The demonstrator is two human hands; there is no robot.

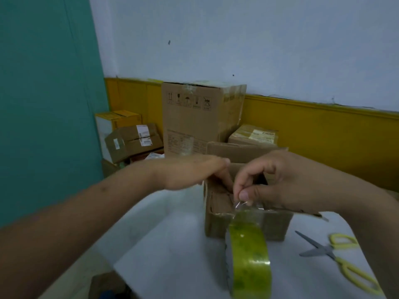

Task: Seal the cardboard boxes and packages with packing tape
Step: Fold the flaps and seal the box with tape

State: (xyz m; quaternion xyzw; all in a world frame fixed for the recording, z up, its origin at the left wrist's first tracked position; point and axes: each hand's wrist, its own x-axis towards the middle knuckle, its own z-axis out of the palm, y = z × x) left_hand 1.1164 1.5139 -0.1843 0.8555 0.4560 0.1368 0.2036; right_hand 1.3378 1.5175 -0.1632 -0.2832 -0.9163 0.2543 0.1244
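A small open cardboard box stands on the white table. A roll of yellowish-green packing tape hangs in front of the box, with its clear loose end stretched up to the box's near rim. My right hand pinches that tape end between thumb and fingertips just above the rim. My left hand reaches over the box's left wall, its fingers curled down against the inside of the flap; the fingertips are hidden.
Yellow-handled scissors lie open on the table to the right. Behind the table stand a tall cardboard box and several smaller sealed packages against the wall. The table's left edge drops to the floor.
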